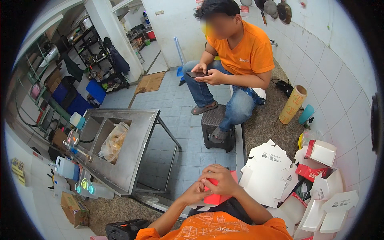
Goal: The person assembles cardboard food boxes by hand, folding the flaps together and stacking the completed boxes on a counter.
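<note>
Close to my lap I hold a red folding carton (219, 199) with white flaps showing beneath it. My left hand (193, 195) grips its left side, the fingers bent and pressed in. From above, my right hand (221, 181) wraps over the top and right of the carton, its fingertips close to those of the left. Part of the carton is hidden behind my fingers. Right of my hands lies a pile of flat white carton blanks (266, 170). Beyond it, several folded red-and-white boxes (323, 154) are heaped against the tiled wall.
Ahead, a person in an orange shirt (250, 52) sits on the ledge with a phone (196, 74), one foot on a dark stool (218, 120). A steel sink table (140, 128) stands left. A yellow film roll (293, 105) and teal cup (306, 114) stand right.
</note>
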The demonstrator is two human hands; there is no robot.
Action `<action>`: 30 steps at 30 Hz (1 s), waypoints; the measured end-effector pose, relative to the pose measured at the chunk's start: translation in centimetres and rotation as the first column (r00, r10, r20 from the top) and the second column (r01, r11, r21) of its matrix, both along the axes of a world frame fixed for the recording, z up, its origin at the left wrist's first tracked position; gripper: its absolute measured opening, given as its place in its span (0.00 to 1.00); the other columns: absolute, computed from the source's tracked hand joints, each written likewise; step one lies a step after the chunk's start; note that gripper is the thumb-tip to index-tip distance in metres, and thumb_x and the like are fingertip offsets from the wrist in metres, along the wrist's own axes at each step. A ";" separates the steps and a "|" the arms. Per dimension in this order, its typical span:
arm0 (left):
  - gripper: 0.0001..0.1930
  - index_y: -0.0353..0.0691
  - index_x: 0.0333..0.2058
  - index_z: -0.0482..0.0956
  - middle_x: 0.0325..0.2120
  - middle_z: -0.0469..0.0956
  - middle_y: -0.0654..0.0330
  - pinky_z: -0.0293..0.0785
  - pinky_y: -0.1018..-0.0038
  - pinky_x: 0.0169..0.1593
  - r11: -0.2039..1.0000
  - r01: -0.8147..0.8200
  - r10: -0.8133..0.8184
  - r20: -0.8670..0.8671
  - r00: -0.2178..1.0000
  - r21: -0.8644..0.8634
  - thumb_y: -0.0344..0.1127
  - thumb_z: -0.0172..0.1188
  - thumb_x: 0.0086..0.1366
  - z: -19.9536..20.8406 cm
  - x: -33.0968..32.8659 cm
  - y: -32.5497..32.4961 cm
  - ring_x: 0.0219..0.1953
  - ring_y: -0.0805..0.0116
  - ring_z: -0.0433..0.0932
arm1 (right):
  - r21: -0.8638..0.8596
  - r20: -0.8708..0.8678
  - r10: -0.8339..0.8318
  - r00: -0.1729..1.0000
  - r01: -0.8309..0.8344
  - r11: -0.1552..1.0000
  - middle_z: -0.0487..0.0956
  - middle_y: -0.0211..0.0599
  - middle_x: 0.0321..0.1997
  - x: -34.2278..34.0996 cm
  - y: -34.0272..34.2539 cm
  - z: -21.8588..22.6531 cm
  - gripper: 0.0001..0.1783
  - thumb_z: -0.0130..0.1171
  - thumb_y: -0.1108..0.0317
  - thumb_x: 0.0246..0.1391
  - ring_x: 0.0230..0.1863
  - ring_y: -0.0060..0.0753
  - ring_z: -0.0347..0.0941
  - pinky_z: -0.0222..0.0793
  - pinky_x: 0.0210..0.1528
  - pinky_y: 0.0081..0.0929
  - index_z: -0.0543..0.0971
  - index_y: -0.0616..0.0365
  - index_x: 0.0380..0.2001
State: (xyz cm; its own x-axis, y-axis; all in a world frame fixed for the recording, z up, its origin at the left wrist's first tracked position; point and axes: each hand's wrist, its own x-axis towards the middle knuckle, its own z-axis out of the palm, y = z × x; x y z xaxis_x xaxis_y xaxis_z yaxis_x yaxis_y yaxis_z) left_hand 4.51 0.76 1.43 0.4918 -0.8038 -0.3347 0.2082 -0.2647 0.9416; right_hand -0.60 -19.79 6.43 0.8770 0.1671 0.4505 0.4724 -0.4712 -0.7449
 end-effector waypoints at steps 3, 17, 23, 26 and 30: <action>0.11 0.37 0.47 0.81 0.36 0.85 0.65 0.76 0.79 0.43 0.904 -0.387 0.352 -0.197 0.915 -0.181 0.37 0.63 0.73 1.4 -0.4 -0.3 0.38 0.81 0.80 | 0.359 0.183 -0.354 0.917 0.272 0.893 0.79 0.42 0.44 -0.9 2.7 0.5 0.09 0.63 0.74 0.54 0.48 0.46 0.78 0.74 0.53 0.39 0.84 0.59 0.40; 0.17 0.32 0.52 0.77 0.45 0.83 0.55 0.78 0.71 0.49 0.422 -0.741 0.742 -0.271 0.613 -0.522 0.42 0.52 0.79 3.2 -1.0 -3.0 0.44 0.69 0.83 | 0.060 0.422 -0.222 0.879 0.218 0.974 0.84 0.36 0.47 2.2 2.3 0.5 0.22 0.77 0.69 0.45 0.50 0.43 0.80 0.78 0.52 0.37 0.86 0.56 0.46; 0.20 0.30 0.51 0.77 0.46 0.83 0.52 0.78 0.70 0.53 0.574 -0.689 0.702 -0.168 0.692 -0.443 0.45 0.50 0.80 3.9 -0.3 -0.6 0.47 0.65 0.83 | 0.032 0.399 -0.130 0.908 0.128 0.991 0.87 0.34 0.42 1.8 1.9 2.6 0.19 0.78 0.67 0.43 0.48 0.39 0.83 0.79 0.54 0.38 0.89 0.57 0.41; 0.21 0.30 0.58 0.72 0.55 0.77 0.50 0.71 0.65 0.63 0.452 -0.633 0.677 -0.221 0.702 -0.628 0.43 0.47 0.81 4.3 -2.2 -3.9 0.58 0.63 0.76 | -0.005 0.527 -0.225 0.820 0.268 0.964 0.87 0.34 0.40 2.2 1.8 2.7 0.18 0.79 0.67 0.42 0.48 0.38 0.83 0.78 0.56 0.44 0.89 0.56 0.39; 0.19 0.32 0.51 0.76 0.47 0.81 0.53 0.76 0.69 0.55 0.456 -0.662 0.722 -0.187 0.666 -0.595 0.44 0.48 0.81 4.1 0.0 -3.3 0.50 0.66 0.81 | 0.050 0.376 -0.131 0.917 0.121 0.991 0.86 0.34 0.40 2.4 1.1 4.7 0.14 0.76 0.68 0.44 0.48 0.39 0.82 0.78 0.57 0.43 0.88 0.56 0.37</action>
